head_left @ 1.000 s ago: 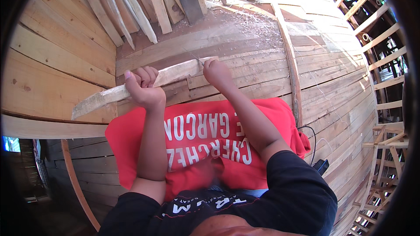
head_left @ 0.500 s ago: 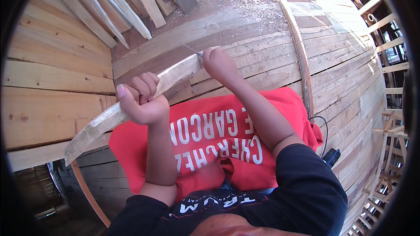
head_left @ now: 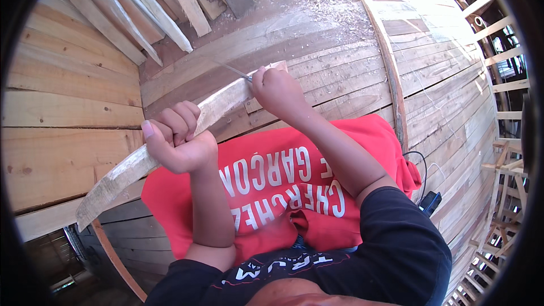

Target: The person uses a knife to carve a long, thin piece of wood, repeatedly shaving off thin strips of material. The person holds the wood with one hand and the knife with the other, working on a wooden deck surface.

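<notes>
A long, curved piece of pale wood (head_left: 218, 103) lies slantwise over my lap, with its rough, tapered end at the lower left. My left hand (head_left: 182, 139) is closed round its middle, thumb up. Near the upper right end, my right hand (head_left: 279, 92) is in a fist on a thin metal rod (head_left: 232, 69). The rod sticks out to the upper left, across the wood's far edge. Its held end is hidden in the fist, so I cannot make out what kind of tool it is.
Red cloth (head_left: 266, 153) with white lettering covers my lap. Wood shavings (head_left: 334, 20) litter the plank floor (head_left: 340, 71). Several boards (head_left: 187, 5) lean at the upper left. A raised batten (head_left: 385, 51) crosses the floor at right, and a black device with a cable (head_left: 430, 203) lies beside me.
My right hand has moved a little left and down along the wood, baring its upper right end. More of the rod shows. My left hand and the wood have shifted slightly down and left.
</notes>
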Motion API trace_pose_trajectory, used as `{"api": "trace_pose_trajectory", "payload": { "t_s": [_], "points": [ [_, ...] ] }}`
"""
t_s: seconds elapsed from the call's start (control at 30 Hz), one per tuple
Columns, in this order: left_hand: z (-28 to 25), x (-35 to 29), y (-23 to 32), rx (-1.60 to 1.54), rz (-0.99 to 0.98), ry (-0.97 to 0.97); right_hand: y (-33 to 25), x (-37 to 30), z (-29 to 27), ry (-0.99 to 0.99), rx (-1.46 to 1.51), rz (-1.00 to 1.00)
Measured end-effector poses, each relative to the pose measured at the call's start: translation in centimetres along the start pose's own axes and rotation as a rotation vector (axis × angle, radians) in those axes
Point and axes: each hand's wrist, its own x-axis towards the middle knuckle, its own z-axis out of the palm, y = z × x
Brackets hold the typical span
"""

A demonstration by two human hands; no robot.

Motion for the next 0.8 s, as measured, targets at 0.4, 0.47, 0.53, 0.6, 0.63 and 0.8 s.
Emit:
{"api": "trace_pose_trajectory", "payload": {
  "t_s": [0.4,0.47,0.53,0.6,0.63,0.8],
  "points": [
    [0.5,-0.1,-0.1,-0.059,0.022,-0.152,10.3,4.2,1.2,0.062,-0.34,-0.145],
    [-0.7,0.3,-0.1,-0.068,0.021,-0.18,8.1,3.7,0.6,0.066,-0.258,0.008],
    [-1.0,0.8,-0.4,-0.09,0.039,-0.206,4.5,2.5,-0.2,0.083,-0.183,0.046],
    [-1.1,0.5,-0.7,-0.103,0.037,-0.231,2.9,1.9,-0.4,0.042,-0.101,0.04],
    [-1.3,0.6,-0.9,-0.091,0.033,-0.204,2.7,1.6,-0.3,0.015,-0.057,0.042],
    [-0.9,1.1,-0.1,-0.064,0.011,-0.124,4.7,2.7,-0.5,0.029,-0.104,-0.005]
  ]
}}
